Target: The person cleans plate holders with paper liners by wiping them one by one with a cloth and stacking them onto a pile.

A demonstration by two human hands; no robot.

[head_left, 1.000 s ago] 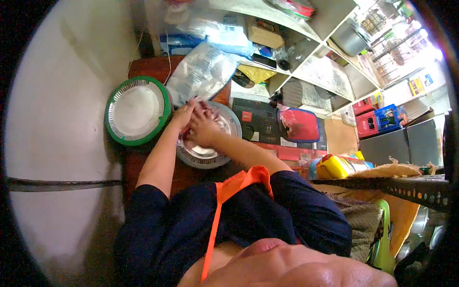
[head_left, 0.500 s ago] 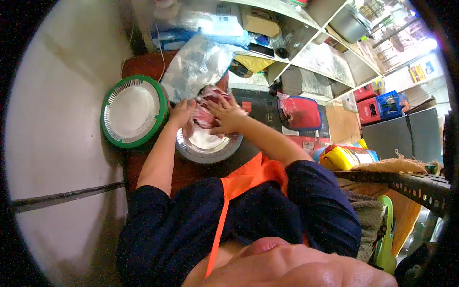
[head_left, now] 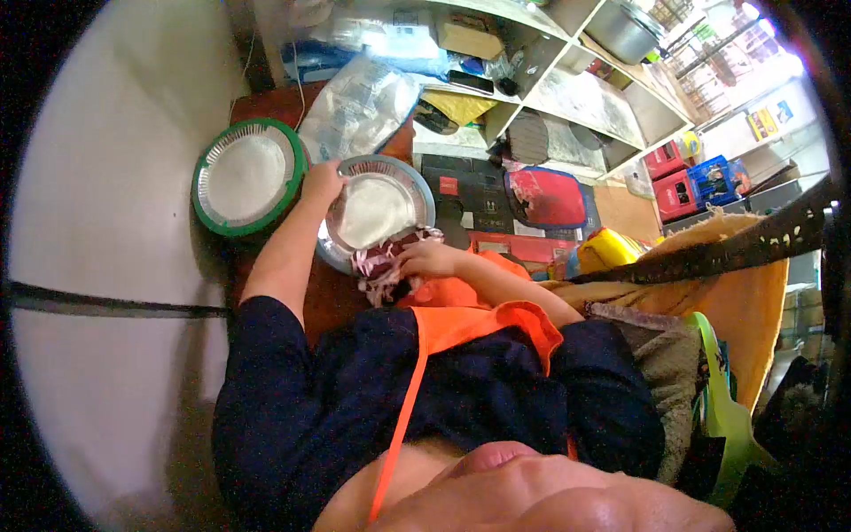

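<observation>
Gripping soft, crumpled maroon-and-white cloth [head_left: 383,260], right hand [head_left: 430,261] curled tight!
Cloth's at the near edge of the round silvery plate [head_left: 377,211]; left hand [head_left: 323,183] touches its left rim, grip unclear; fluted green-rimmed plate [head_left: 248,176] further left.

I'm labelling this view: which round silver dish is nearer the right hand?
The grey-rimmed round silver dish; the green-rimmed round silver dish lies beyond the left forearm, farther from the right hand.

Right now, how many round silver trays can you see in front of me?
2: the green-rimmed tray beside the wall, and the grey-rimmed tray at your left hand. Any stacked underneath would be hidden.
</observation>
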